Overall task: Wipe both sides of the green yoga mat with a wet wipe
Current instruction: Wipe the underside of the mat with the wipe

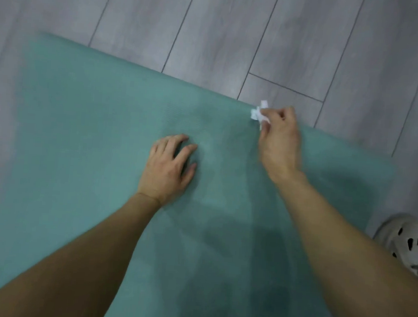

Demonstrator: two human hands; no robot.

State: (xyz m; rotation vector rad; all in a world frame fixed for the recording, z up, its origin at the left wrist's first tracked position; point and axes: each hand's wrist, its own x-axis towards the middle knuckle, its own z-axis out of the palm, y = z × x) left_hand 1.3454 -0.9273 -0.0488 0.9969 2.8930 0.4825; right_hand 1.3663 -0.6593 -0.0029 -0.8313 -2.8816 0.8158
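Observation:
The green yoga mat [92,129] lies flat on the floor and fills most of the head view. My right hand [279,136] is near the mat's far edge and pinches a crumpled white wet wipe [257,113] between its fingers. My left hand [169,167] rests palm down on the middle of the mat, fingers spread. Both bare forearms reach in from the bottom of the frame and cast shadows on the mat.
Grey wood-look floor planks [238,30] surround the mat beyond its far edge and to the left. A white clog shoe with dark holes [406,244] stands on the floor by the mat's right edge.

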